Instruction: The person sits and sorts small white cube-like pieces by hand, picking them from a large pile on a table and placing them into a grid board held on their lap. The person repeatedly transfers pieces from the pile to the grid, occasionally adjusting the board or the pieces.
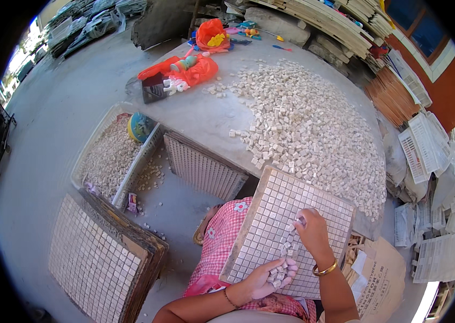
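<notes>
A square grid board [254, 226] filled with small pale mosaic tiles rests tilted across my lap, against the table edge. My left hand [265, 279] is cupped palm up over its lower part, holding several loose mosaic tiles [277, 275]. Above it, my right hand [311, 230] is bent down over the board with thumb and fingers pinched together. A small mosaic tile seems to be at its fingertips, partly hidden by the fingers. Between the two hands, more loose tiles [290, 248] lie on top of the grid.
A big heap of loose tiles [303, 118] covers the table [211, 121]. Red plastic bags [203, 70] and toys lie at its far side. To the left are a white crate [79, 161] of tiles and a stack of filled boards [95, 258]. White baskets [421, 142] stand at right.
</notes>
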The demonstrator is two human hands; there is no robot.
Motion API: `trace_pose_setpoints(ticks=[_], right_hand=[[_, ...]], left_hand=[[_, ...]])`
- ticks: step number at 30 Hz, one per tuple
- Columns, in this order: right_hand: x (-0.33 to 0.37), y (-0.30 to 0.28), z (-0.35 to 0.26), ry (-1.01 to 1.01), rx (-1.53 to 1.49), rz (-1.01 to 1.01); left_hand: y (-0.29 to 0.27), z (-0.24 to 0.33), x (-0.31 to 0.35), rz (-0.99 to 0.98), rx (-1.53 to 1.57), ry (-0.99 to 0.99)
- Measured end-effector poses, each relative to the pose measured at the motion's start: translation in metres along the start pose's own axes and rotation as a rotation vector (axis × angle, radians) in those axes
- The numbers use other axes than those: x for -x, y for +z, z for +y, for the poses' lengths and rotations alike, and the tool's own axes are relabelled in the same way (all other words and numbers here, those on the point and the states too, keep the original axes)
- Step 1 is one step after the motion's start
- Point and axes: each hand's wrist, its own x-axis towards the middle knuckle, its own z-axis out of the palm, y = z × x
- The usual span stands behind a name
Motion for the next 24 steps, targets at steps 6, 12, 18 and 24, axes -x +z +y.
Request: trace_pose_setpoints(ticks=[6,12,18,24], right_hand=[[-0.004,0.003,0.005,0.023,-0.02,-0.016],[-0.016,-0.009,0.0,-0.026,0.089,-0.134],[-0.066,-0.038,-0.11,-0.192,-0.082,-0.318],[-0.095,-0.084,-0.191,-0.409,-0.446,-0.19]], left_hand=[[-0.004,0.0,-0.001,-0.054,0.063,0.008],[-0.009,0.002,-0.004,-0.162,0.123,0.067],[-0.004,0.012,0.004,-0.15,0.178,0.081],[-0.008,0.023,0.011,-0.162,0.168,0.132]])
